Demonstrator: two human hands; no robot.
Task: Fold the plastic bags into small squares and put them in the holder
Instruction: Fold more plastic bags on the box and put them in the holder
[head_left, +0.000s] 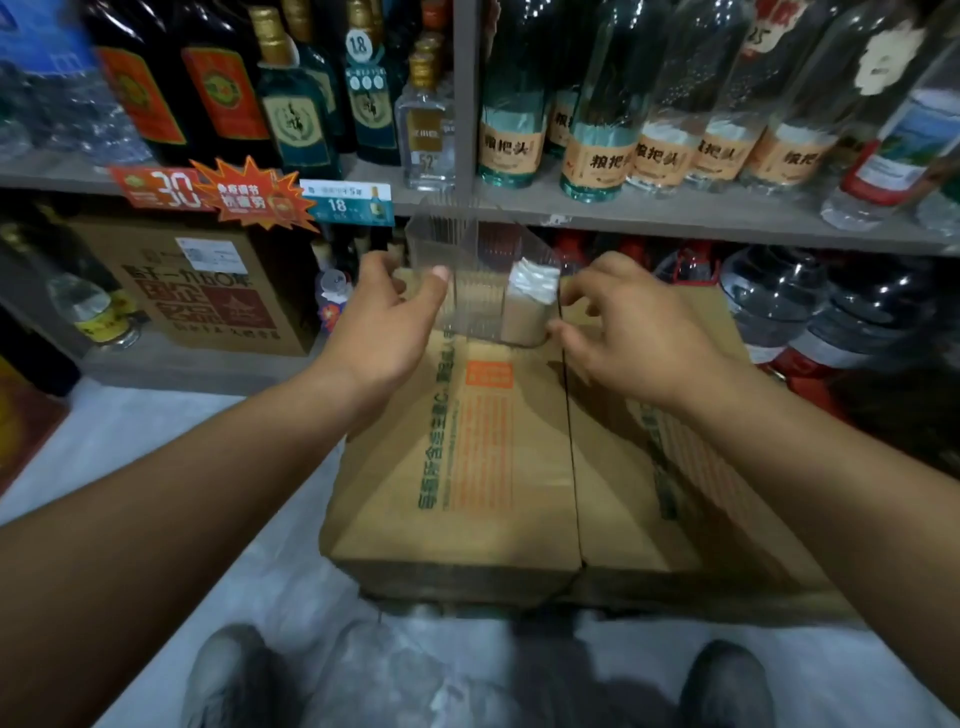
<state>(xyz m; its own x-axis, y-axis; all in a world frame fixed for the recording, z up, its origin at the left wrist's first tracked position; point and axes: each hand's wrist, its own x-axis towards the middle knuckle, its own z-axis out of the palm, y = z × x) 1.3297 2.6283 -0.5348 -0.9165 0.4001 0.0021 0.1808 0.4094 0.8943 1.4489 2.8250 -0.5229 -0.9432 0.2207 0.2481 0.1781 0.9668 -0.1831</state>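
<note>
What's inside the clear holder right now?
A stack of folded bags stands in the right end of the clear holder; the rest looks empty. The left hand hides its left end.

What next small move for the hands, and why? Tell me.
Probably steady the holder with the left hand while the right hand presses the folded bags down. The stack stands in the right compartment with its top at the rim, and both hands flank the holder on the box.
</note>
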